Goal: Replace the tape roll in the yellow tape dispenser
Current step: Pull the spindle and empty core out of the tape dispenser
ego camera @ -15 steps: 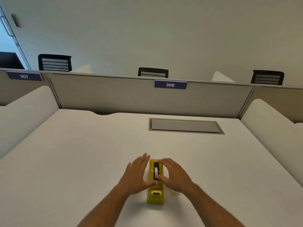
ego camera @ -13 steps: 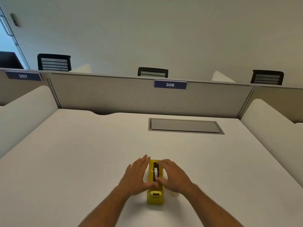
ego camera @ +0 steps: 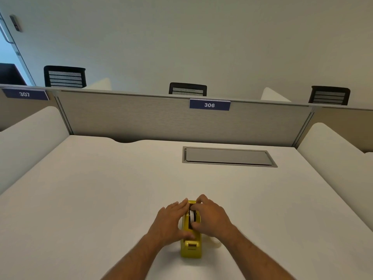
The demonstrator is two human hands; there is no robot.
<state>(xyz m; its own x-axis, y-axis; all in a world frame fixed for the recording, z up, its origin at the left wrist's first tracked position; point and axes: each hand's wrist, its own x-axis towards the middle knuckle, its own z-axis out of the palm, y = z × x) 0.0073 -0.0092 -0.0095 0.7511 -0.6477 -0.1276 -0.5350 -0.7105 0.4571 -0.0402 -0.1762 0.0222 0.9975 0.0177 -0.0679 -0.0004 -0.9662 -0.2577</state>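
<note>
Hands at the glossy yellow plastic tape dispenser (ego camera: 191, 242) on your plain white desk (ego camera: 101, 199), low and just right of centre.

Your left hand (ego camera: 170, 223) lies flat against the dispenser's 9 o'clock side, fingers loose, thumb resting across its top. Your right hand (ego camera: 211, 216) reaches in from 3 o'clock, thumb and fingertips pinching the white tape roll (ego camera: 192, 216) seated in the slot. A second, clear tape roll (ego camera: 214, 241) lies on the desk at 3 o'clock of the dispenser, half hidden under your right wrist.

Dispenser (ego camera: 191, 247): yellow, upright on white counter (ego camera: 101, 199).
Left hand (ego camera: 171, 223): flat against its left side.
Right hand (ego camera: 212, 217): fingers (ego camera: 194, 207) pinching the tape roll (ego camera: 192, 216) inside.
</note>
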